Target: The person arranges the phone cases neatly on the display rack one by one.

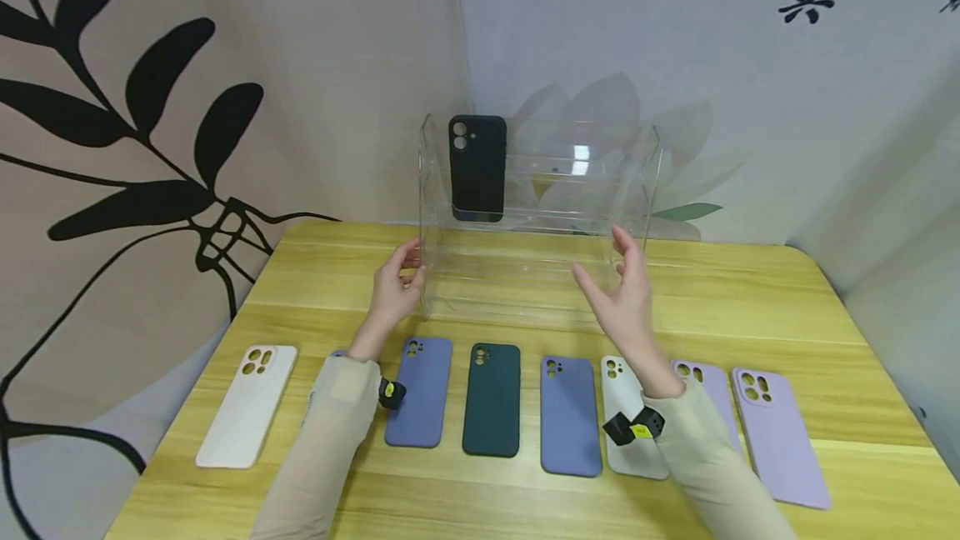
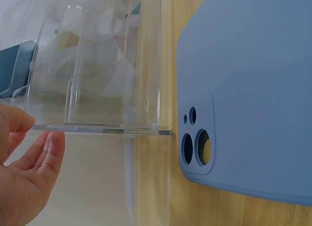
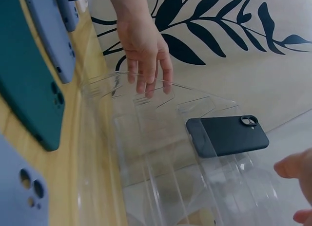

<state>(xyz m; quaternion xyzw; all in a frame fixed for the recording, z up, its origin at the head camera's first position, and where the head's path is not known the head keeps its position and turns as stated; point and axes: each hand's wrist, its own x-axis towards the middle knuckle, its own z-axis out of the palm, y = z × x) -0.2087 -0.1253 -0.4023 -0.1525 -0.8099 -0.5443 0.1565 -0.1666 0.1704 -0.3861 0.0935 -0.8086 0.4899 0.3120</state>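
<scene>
A clear stepped display stand (image 1: 525,294) is at the back of the table, with a black phone case (image 1: 478,169) leaning upright on its upper left. At the stand's left wall is my left hand (image 1: 397,282); its fingertips are at the panel's edge, thumb (image 2: 19,120) on one side and fingers (image 2: 48,155) on the other. My right hand (image 1: 626,294) is by the stand's right front, thumb and fingers spread, holding nothing. In front lie a blue case (image 1: 420,394), a dark green case (image 1: 491,398) and another blue case (image 1: 572,415).
A white case (image 1: 247,407) lies at the far left. Under my right forearm is a second white case (image 1: 622,394), partly hidden. Two lilac cases (image 1: 783,440) lie at the right. The wall with its leaf pattern (image 1: 168,73) rises right behind the table.
</scene>
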